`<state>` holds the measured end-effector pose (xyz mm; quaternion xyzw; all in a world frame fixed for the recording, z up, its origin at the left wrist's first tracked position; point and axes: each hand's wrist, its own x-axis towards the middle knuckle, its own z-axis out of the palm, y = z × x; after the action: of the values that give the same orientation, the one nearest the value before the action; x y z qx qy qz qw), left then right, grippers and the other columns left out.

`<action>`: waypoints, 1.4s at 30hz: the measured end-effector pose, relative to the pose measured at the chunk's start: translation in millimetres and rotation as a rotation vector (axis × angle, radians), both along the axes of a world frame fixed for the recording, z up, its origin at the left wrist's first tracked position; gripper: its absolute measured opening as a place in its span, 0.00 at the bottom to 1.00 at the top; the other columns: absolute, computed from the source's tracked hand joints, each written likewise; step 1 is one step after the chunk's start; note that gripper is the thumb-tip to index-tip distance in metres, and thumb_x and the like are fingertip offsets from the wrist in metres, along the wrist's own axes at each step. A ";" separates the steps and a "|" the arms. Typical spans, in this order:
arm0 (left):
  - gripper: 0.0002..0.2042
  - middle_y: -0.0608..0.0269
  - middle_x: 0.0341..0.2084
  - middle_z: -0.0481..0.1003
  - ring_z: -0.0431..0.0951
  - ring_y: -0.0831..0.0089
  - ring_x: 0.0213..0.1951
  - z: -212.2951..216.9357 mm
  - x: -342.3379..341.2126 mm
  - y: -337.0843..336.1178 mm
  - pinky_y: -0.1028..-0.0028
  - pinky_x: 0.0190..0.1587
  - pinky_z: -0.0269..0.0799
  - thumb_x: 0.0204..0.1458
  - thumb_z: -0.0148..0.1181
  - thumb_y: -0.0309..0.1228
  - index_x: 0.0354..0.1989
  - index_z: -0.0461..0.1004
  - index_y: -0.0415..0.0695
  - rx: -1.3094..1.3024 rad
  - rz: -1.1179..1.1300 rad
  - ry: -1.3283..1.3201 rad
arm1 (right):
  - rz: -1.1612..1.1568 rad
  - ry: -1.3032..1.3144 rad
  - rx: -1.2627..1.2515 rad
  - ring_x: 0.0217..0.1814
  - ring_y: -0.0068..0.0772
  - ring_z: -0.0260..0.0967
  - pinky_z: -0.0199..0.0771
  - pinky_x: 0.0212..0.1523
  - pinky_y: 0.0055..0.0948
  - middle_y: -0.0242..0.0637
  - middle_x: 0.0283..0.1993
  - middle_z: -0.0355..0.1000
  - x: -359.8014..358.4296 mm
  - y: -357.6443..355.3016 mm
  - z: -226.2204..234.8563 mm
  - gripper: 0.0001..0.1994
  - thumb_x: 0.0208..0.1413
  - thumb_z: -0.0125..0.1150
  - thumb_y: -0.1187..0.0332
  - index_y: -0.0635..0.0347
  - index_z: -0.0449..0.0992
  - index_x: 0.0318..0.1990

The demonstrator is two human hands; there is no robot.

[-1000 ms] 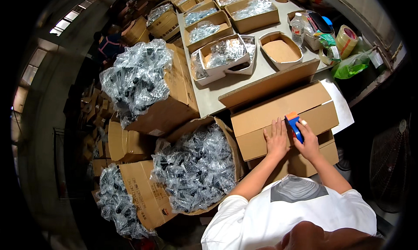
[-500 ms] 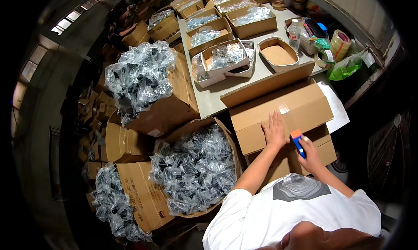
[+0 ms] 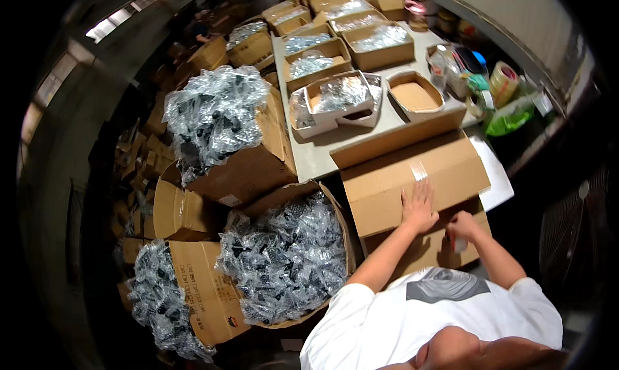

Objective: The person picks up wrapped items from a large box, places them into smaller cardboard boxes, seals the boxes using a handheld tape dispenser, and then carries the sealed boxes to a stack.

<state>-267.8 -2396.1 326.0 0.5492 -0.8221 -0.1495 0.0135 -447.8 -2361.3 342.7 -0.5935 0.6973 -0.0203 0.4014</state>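
A brown cardboard box (image 3: 387, 199) lies in front of me, with a short strip of clear tape (image 3: 419, 170) across its seam. My left hand (image 3: 419, 207) rests flat on the box just below that strip, fingers stretched out. Over the nearer cardboard, my right hand (image 3: 462, 225) is closed round a small hand tool (image 3: 458, 243). Only a pale and reddish end of the tool shows now; its blue body is hidden. Along the far side of the box, a long cardboard flap (image 3: 400, 140) stands up.
Left of me, large cartons (image 3: 274, 152) overflow with bubble-wrapped black parts (image 3: 284, 254). Beyond the box, a table (image 3: 309, 157) bears open boxes of wrapped pieces and an oval tray (image 3: 416, 94). Tape rolls (image 3: 503, 83) and a bottle (image 3: 440, 67) stand at right, above a fan (image 3: 574, 221).
My right hand has drawn the tool nearer to me and turned it, hiding its blue body. My left hand has shifted slightly right and nearer on the box, still flat.
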 end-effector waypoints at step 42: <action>0.32 0.51 0.50 0.63 0.64 0.66 0.52 -73.2 28.5 93.4 0.68 0.56 0.58 0.50 0.60 0.31 0.61 0.49 0.38 -0.690 1.926 1.627 | 1.122 -0.335 0.090 0.30 0.24 0.52 0.58 0.31 0.26 0.30 0.24 0.54 220.1 -206.8 -29.9 0.18 0.50 0.64 0.59 0.60 0.63 0.34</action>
<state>-239.3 -2302.7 252.9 0.6346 0.1465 -0.1499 0.7439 -227.6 -2568.1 312.8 -0.8431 0.2037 0.1315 0.4800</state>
